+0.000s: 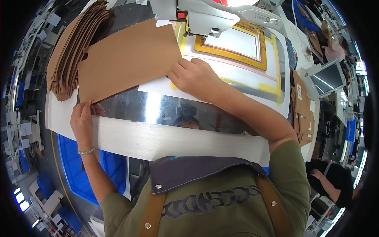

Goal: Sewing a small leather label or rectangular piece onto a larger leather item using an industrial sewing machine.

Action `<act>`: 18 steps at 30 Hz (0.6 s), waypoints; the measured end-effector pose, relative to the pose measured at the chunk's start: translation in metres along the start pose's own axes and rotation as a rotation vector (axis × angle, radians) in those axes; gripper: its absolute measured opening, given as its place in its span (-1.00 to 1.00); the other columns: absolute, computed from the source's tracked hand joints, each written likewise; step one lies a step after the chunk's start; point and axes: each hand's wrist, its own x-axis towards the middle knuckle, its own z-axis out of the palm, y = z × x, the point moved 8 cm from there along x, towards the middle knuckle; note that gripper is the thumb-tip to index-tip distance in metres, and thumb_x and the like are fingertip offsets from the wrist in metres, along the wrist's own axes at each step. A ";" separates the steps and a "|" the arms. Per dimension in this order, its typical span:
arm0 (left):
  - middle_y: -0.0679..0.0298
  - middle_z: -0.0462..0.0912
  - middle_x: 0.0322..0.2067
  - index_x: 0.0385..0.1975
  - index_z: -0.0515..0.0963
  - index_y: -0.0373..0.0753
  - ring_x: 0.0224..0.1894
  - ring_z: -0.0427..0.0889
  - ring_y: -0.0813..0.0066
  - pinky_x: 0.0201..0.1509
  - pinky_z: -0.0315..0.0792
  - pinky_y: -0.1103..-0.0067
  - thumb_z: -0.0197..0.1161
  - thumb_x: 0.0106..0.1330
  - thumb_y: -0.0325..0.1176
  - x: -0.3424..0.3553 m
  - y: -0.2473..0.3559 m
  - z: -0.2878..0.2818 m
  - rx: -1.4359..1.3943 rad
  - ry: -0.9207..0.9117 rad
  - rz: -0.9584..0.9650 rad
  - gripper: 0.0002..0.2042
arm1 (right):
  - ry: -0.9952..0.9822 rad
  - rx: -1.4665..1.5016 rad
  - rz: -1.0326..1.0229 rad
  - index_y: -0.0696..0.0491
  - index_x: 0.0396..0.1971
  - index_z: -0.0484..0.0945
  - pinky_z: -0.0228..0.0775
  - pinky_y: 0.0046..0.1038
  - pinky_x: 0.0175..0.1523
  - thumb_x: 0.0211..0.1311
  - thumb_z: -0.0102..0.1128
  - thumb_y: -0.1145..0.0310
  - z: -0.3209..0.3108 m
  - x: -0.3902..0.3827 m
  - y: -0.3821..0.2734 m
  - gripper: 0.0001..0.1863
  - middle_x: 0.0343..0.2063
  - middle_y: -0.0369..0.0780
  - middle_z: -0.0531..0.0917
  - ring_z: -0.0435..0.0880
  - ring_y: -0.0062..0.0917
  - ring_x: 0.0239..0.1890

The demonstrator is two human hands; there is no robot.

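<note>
A large brown panel (130,59), flat like fabric or leather, lies slanted over the shiny metal plate of the work table. Its left edge has a small notch. My left hand (82,120) pinches the panel's near left corner, thumb and fingers pressed together. At the panel's right end, my right hand (194,78) grips the near corner with closed fingers. Just beyond my right hand is a white sheet with yellow tape, bearing a yellow rectangular frame (231,55). Above the frame hangs the white head of a sewing machine (197,17).
A thick stack of brown panels (65,59) sits at the left, touching or close to the held one. More brown pieces (302,102) lie at the table's right end beside a screen (327,78). Below the table's left edge stands a blue bin (79,170). Another person (331,181) is at the far right.
</note>
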 end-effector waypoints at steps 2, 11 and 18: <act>0.21 0.72 -0.19 -0.09 0.72 -0.33 -0.10 0.71 0.18 -0.01 0.63 0.34 0.33 0.30 -0.61 0.013 0.000 0.003 0.030 0.000 0.047 -0.79 | 0.123 0.025 0.004 -0.01 -0.50 0.62 0.35 -0.56 -0.39 0.00 0.44 0.43 -0.010 -0.001 0.007 -0.88 -0.42 -0.36 0.54 0.59 -0.56 -0.23; 0.18 0.66 -0.20 -0.13 0.69 -0.35 -0.16 0.66 0.16 -0.07 0.60 0.33 0.32 0.23 -0.57 0.120 0.057 0.051 -0.036 0.042 0.392 -0.78 | 0.002 -0.012 0.173 0.01 -0.41 0.61 0.57 -0.41 -0.22 0.05 0.34 0.46 -0.020 -0.059 0.069 -0.90 -0.36 -0.31 0.59 0.67 -0.47 -0.22; 0.23 0.64 -0.22 -0.14 0.69 -0.29 -0.14 0.66 0.24 -0.05 0.58 0.38 0.31 0.21 -0.52 0.180 0.164 0.082 -0.152 0.107 0.615 -0.78 | -0.183 -0.128 0.289 0.04 -0.47 0.60 0.61 -0.41 -0.21 0.04 0.31 0.49 -0.056 -0.145 0.117 -0.94 -0.31 -0.25 0.60 0.67 -0.42 -0.15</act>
